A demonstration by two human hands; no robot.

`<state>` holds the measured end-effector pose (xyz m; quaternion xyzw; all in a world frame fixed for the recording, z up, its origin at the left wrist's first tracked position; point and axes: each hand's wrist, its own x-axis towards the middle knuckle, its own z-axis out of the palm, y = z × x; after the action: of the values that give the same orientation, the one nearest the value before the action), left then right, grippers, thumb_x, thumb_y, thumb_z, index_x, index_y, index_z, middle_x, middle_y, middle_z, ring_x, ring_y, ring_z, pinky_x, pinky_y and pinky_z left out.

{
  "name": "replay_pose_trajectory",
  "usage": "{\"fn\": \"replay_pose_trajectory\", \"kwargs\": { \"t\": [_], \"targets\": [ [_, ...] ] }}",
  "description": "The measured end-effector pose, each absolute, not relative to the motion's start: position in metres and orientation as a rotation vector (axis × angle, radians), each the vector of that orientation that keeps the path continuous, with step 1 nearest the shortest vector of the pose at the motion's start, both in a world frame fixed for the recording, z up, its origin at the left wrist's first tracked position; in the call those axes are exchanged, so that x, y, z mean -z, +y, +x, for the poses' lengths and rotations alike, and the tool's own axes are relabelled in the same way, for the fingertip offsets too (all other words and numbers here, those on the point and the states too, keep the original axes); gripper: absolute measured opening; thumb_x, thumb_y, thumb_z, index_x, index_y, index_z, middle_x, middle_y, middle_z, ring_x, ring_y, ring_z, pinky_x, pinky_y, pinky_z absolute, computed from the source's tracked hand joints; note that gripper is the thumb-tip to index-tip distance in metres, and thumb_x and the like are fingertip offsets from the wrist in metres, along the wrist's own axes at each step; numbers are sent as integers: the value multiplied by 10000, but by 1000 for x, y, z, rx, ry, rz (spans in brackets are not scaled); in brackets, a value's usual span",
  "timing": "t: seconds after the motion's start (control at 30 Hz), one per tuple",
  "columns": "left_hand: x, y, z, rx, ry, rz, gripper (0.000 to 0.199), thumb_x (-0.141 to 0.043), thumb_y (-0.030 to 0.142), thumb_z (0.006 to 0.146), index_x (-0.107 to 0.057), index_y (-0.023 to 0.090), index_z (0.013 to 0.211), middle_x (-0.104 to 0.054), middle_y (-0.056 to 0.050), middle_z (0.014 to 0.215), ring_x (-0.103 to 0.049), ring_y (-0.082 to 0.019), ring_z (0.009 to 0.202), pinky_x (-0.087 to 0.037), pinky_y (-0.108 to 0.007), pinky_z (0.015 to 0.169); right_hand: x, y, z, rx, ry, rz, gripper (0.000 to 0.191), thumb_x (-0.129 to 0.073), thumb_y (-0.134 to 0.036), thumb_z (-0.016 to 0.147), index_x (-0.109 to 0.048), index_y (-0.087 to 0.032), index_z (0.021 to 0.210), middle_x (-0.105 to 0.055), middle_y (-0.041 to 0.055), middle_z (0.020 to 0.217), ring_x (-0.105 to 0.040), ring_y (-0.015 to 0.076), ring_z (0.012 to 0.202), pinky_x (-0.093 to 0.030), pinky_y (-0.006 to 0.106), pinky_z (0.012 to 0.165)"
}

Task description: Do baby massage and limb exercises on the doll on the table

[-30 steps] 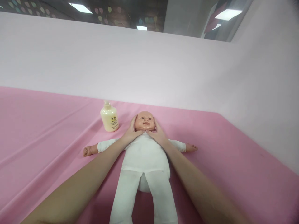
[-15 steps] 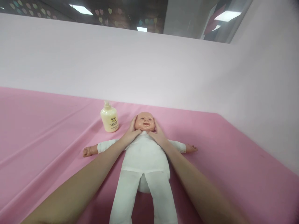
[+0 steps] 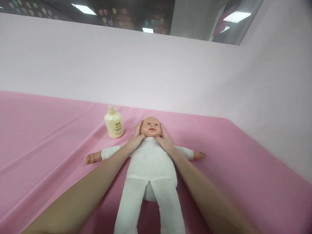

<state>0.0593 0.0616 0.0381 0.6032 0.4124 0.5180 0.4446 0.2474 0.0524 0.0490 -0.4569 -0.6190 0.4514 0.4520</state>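
Note:
A baby doll (image 3: 151,159) with a white cloth body lies on its back, arms spread wide and legs toward me. Its hard head (image 3: 151,126) sits between my two hands. My left hand (image 3: 136,138) cups the left side of the head, thumb near the neck. On the opposite side my right hand (image 3: 165,139) holds it the same way, its thumb also by the neck. The fingertips of both hands are partly hidden beside and behind the head.
A pale yellow pump bottle (image 3: 114,123) stands left of the doll's head. Pink cloth (image 3: 60,136) with creases at the left covers the surface. Behind it rises a white wall (image 3: 122,71) with a window (image 3: 136,16) above; the wall continues along the right.
Both thumbs have shifted slightly outward at the doll's neck. The hands stay on the head; the doll and the bottle keep their places.

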Motion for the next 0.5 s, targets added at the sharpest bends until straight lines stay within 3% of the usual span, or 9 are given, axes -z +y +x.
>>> {"fn": "replay_pose_trajectory", "kwargs": {
  "t": [0.17,0.33,0.5],
  "targets": [
    [-35,64,59,-1307,1013,1467,895,-518,127,725,-198,274,1548,-222,-5,1615,-181,-249,1497,-183,-406,1235,-41,58,250,-1014,-1577,-1138,886,-567,-246,792,-141,-223,1568,-363,38,1555,-467,247,1337,-340,434,1162],
    [-32,66,59,-1310,1020,1474,899,-509,117,718,-200,272,1548,-231,-1,1613,-177,-242,1497,-167,-405,1237,-32,65,251,-1034,-1561,-1132,880,-545,-246,793,-130,-256,1569,-395,16,1537,-491,245,1315,-348,459,1157],
    [-28,70,58,-1310,1006,1464,905,-506,109,704,-210,258,1546,-211,-2,1619,-178,-243,1498,-176,-399,1236,-27,68,251,-1028,-1538,-1080,868,-536,-215,773,-178,-289,1561,-406,-35,1528,-394,231,1403,-249,450,1218]
  ]
}}
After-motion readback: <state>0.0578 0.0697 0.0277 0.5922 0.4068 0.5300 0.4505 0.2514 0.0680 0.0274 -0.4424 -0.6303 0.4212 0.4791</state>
